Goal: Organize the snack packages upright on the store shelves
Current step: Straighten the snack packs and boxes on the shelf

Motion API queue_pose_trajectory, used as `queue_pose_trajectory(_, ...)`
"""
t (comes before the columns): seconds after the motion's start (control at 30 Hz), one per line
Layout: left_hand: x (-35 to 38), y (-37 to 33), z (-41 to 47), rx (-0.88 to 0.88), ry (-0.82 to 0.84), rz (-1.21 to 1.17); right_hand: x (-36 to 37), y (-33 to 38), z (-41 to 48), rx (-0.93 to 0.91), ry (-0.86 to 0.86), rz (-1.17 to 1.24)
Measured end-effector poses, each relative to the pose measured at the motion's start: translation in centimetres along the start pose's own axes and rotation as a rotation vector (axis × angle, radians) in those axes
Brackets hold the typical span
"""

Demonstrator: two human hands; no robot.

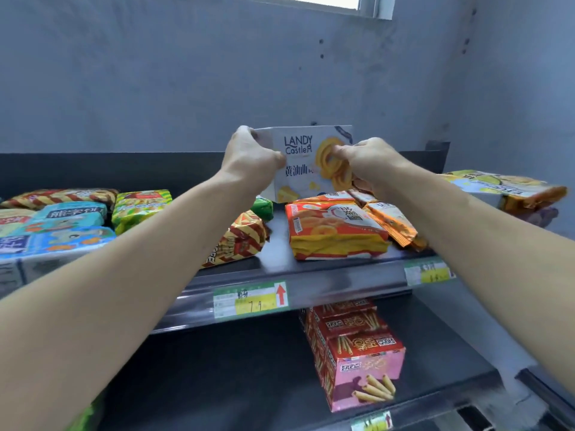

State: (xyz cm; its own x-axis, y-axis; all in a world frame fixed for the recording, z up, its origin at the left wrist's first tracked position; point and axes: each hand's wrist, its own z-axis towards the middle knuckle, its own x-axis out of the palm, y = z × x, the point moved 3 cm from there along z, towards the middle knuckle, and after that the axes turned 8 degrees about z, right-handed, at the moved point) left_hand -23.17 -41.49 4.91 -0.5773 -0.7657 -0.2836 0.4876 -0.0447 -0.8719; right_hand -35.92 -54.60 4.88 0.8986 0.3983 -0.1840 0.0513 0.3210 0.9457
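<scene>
standing the cookie box point(300, 181) at the back of the top shelf point(342, 275) will likely go best if its base is set flat before letting go. it is behind the orange bags point(336, 231), bottom edge hidden. left hand point(249, 157) and right hand point(368, 161) each have a closed grip on a side. the printed face looks at the person, lettering upright, long axis seemingly sideways along the shelf.

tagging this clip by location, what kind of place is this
Most likely a small shop's snack aisle: dark shelves with price tags on the front rail, snack bags lying on top, and red biscuit-stick boxes below.
</scene>
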Motion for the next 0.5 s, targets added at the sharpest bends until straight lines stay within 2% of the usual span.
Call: queue_pose_trajectory(0.5,-1.1,-0.2,3.3,0.07,-0.036,0.038,1.8,0.5,1.9,-0.06,0.053,0.064)
